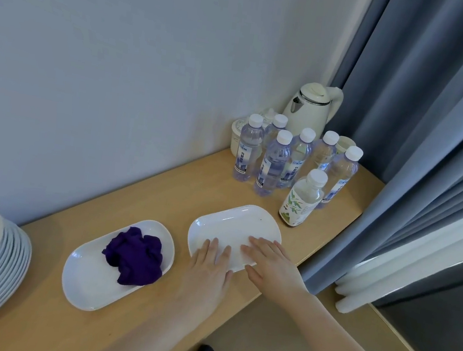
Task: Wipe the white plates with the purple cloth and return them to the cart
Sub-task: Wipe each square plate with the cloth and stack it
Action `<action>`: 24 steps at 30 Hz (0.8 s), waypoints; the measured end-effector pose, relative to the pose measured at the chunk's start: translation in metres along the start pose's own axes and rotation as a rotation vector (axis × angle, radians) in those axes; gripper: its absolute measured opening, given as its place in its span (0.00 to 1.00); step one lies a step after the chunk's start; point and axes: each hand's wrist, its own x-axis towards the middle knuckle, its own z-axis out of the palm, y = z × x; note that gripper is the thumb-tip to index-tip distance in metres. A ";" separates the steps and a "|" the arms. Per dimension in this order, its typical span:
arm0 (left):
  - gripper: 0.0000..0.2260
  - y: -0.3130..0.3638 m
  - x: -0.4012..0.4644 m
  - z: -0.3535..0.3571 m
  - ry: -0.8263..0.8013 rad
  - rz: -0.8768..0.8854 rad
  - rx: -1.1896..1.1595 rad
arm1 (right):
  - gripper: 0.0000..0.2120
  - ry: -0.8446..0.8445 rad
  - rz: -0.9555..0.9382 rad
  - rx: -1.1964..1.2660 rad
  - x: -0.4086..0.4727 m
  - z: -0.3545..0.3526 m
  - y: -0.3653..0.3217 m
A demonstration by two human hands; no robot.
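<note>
Resting my left hand (212,262) and right hand (269,259) flat, grip open on the right-hand plate (235,223) to steady it on the desk (163,189); purple cloth (134,257) is lying bunched on the left-hand plate (84,282), ready.

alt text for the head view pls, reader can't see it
Both hands, left hand and right hand, rest flat on an oval white plate on a wooden counter. A crumpled purple cloth lies in a second plate beside it.
</note>
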 end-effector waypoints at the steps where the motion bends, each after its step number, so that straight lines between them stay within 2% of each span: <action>1: 0.24 0.001 0.001 0.000 -0.022 -0.015 0.016 | 0.23 -0.010 0.014 -0.005 0.002 0.001 -0.001; 12: 0.25 0.012 0.010 0.002 -0.082 -0.096 0.094 | 0.20 0.044 0.163 0.001 0.018 0.010 -0.016; 19: 0.23 0.008 0.011 0.004 -0.059 -0.090 0.068 | 0.17 0.059 0.199 0.021 0.030 0.009 -0.023; 24: 0.22 0.004 0.011 0.002 -0.028 -0.073 0.010 | 0.19 0.023 0.149 0.001 0.042 0.004 -0.018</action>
